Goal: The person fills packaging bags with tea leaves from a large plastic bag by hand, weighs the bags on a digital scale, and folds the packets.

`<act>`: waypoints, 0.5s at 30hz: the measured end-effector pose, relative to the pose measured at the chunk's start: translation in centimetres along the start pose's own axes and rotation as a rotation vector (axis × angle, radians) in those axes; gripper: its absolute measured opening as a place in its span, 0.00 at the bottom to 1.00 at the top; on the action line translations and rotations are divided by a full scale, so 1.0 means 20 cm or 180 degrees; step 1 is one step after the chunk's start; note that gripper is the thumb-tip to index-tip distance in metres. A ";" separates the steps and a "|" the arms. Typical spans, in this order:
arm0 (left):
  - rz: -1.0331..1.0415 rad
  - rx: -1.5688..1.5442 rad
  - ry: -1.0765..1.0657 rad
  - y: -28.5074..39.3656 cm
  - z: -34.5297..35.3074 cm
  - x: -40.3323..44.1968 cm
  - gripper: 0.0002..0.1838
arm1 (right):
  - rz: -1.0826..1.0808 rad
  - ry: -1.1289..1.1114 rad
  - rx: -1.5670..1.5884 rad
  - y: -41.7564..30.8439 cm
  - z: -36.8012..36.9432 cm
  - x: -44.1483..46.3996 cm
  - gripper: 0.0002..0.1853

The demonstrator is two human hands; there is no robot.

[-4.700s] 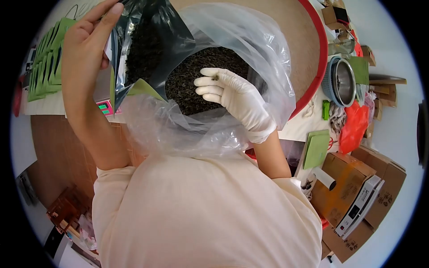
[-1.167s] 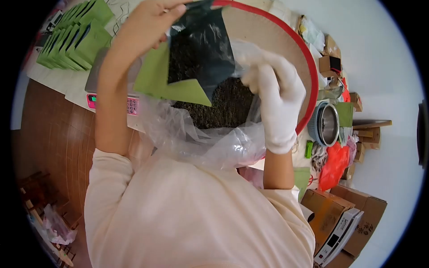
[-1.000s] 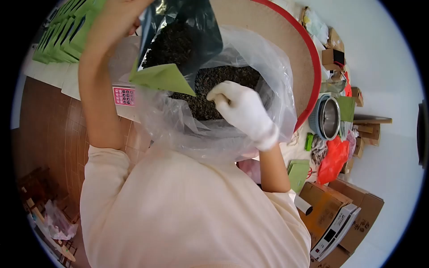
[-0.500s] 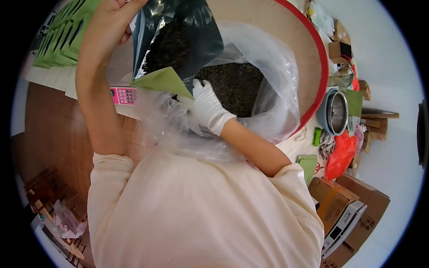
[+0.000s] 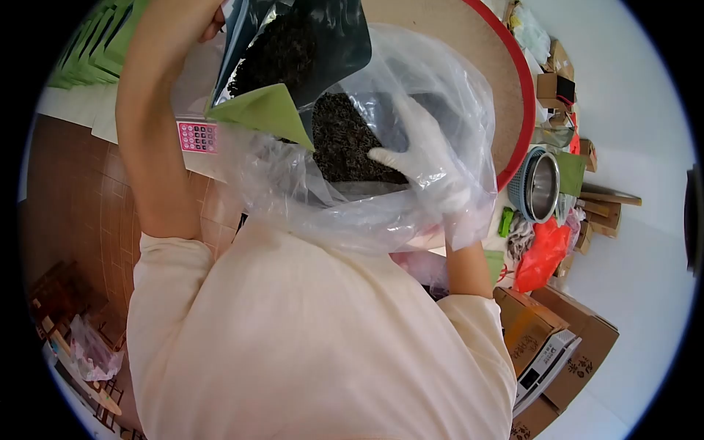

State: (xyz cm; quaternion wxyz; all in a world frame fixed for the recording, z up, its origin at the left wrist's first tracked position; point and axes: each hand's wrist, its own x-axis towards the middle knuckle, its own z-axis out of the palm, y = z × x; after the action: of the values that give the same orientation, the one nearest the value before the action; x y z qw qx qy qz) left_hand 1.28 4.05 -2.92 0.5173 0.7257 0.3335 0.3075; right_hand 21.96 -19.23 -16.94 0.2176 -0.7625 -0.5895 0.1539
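Observation:
At the top left, my left hand (image 5: 213, 26), mostly cut off by the frame edge, grips the edge of a green foil pouch (image 5: 265, 110). The pouch is tilted open, with dark loose leaves (image 5: 282, 55) inside. Below and right of it, a large clear plastic bag (image 5: 330, 224) holds more dark leaves (image 5: 348, 143). My right hand (image 5: 429, 158), in a white glove, is at the right side of this bag, partly behind its clear film. Its thumb is spread from the other fingers over the leaves, and nothing shows between them.
A round tray with a red rim (image 5: 529, 95) lies behind the bag. Green pouches (image 5: 95, 44) stand at the upper left, near a pink keypad scale (image 5: 198, 137). On the right are a metal bowl (image 5: 543, 187), a red plastic bag (image 5: 543, 253) and cardboard boxes (image 5: 532, 323).
My gloved right hand has moved from beside the pouch's lower corner to the right side of the clear bag, and its fingers have spread. My left hand still holds the pouch, slightly higher in view.

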 end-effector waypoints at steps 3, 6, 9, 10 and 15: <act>0.0205 -0.0013 -0.0017 0.00 0.03 0.00 0.15 | -0.0117 -0.0475 -0.0143 -0.04 0.10 0.07 0.60; 0.0249 -0.0041 -0.0037 -0.01 0.02 0.00 0.15 | -0.0015 -0.0473 -0.0925 -0.15 0.27 0.13 0.60; 0.0106 -0.0023 -0.0083 -0.01 0.02 0.01 0.15 | 0.0036 -0.0716 -0.1107 -0.25 0.32 0.14 0.49; 0.0096 -0.0045 -0.0121 -0.01 0.02 0.01 0.15 | 0.0046 -0.0899 -0.1094 -0.26 0.32 0.14 0.44; 0.0064 0.0011 -0.0134 0.01 0.01 0.01 0.15 | 0.0291 -0.1165 -0.0802 -0.29 0.28 0.11 0.28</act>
State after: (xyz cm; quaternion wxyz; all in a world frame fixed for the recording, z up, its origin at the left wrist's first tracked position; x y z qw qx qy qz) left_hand 1.55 3.97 -2.77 0.5198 0.7362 0.3158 0.2968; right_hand 14.91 -15.05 -18.68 0.0029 -0.7690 -0.5985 0.2246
